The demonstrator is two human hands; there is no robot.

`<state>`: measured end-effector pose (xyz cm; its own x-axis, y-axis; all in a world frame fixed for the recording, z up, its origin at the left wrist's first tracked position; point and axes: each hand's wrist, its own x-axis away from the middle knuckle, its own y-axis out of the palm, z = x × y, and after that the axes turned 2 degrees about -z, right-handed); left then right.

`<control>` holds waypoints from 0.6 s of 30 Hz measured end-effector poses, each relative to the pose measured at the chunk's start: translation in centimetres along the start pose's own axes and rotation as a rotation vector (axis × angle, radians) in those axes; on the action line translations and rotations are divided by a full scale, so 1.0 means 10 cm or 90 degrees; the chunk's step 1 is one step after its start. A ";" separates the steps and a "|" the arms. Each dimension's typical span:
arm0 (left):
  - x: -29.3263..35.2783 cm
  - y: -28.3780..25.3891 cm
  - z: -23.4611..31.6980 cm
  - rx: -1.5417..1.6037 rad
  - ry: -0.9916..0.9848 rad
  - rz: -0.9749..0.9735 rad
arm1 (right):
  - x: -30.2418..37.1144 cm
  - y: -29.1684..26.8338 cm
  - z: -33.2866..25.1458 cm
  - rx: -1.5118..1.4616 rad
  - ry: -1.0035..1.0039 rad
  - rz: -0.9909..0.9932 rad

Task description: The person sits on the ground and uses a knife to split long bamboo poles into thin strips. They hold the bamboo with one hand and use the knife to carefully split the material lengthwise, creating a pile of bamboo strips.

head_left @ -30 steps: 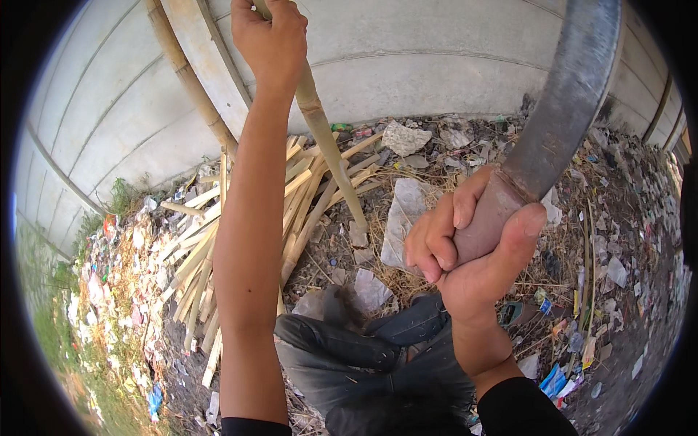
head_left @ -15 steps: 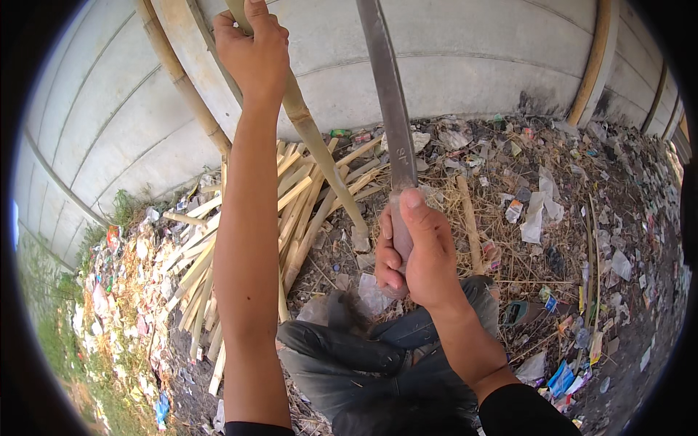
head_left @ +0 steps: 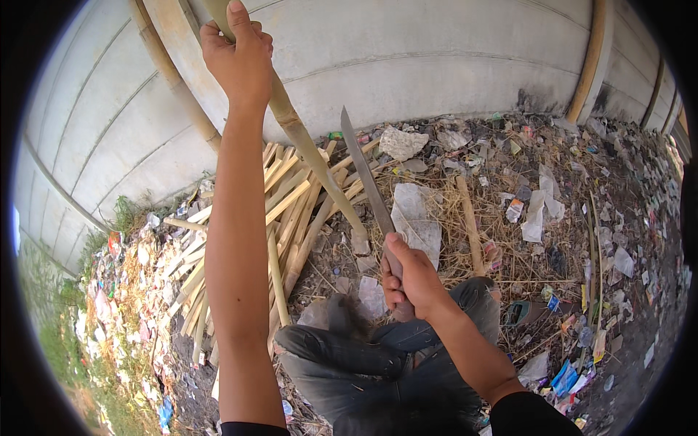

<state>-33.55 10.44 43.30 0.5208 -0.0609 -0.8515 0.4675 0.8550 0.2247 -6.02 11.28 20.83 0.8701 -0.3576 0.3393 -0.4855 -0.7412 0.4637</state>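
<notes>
My left hand [head_left: 240,62] is wrapped round the upper part of a bamboo pole [head_left: 309,149], which slants down to the right with its lower end on the ground by a small pale block. Closed in my right hand [head_left: 411,280] is the handle of a machete [head_left: 374,192]. Its long dark blade points up and to the left, and the tip stands apart from the pole, just right of it. Beyond my left forearm lies a heap of split bamboo strips [head_left: 291,211], partly hidden by that arm.
A grey concrete wall [head_left: 436,80] rises behind, with bamboo posts [head_left: 589,65] against it. Litter and dry straw [head_left: 451,211] cover the ground. A pale stone [head_left: 402,144] lies near the wall, and a loose bamboo piece [head_left: 469,225] rests to the right. My bent legs [head_left: 342,378] are below.
The machete has come down and its blade now leans left, with its whole length in view. My left hand has shifted slightly left with the pole's upper part.
</notes>
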 end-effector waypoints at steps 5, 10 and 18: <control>0.00 0.10 -0.02 -0.013 -0.013 0.030 | 0.48 0.40 -0.88 -0.037 -0.465 -0.114; 0.03 0.18 -0.03 -0.020 -0.024 0.034 | 0.47 0.33 -0.31 0.039 -0.298 -0.127; 0.04 0.06 0.03 -0.013 -0.027 0.047 | 0.79 0.31 -0.77 0.033 -0.303 -0.079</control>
<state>-32.82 10.75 43.24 0.5831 -0.0195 -0.8122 0.4127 0.8682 0.2755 -1.30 10.55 31.21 0.8694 -0.4760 -0.1324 -0.3820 -0.8176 0.4309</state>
